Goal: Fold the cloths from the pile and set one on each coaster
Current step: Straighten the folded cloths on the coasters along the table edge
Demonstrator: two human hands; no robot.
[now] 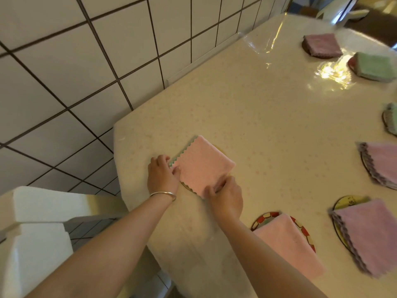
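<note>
folded pink cloth (202, 165) is lying near the table's (268, 117) left corner, sitting on a coaster (185, 186) that is only peeking out at the cloth's near edge and far side. a green layer is showing under its zigzag left edge. left hand (162, 175) is sitting at the cloth's left edge, thumb lying on top of the pink, fingers curling down at the zigzag edge, so it is pinching that edge. right hand (225, 195) is at the near right corner, thumb and fingers closing on the cloth's edge there, pinching it. both hands are gripping, not flat. bracelet (164, 194) is sitting on the left wrist. other folded cloths are lying on coasters to the right: pink one (287, 244) nearest, mauve one (369, 231) beyond it, green one (374, 66) far off.
</note>
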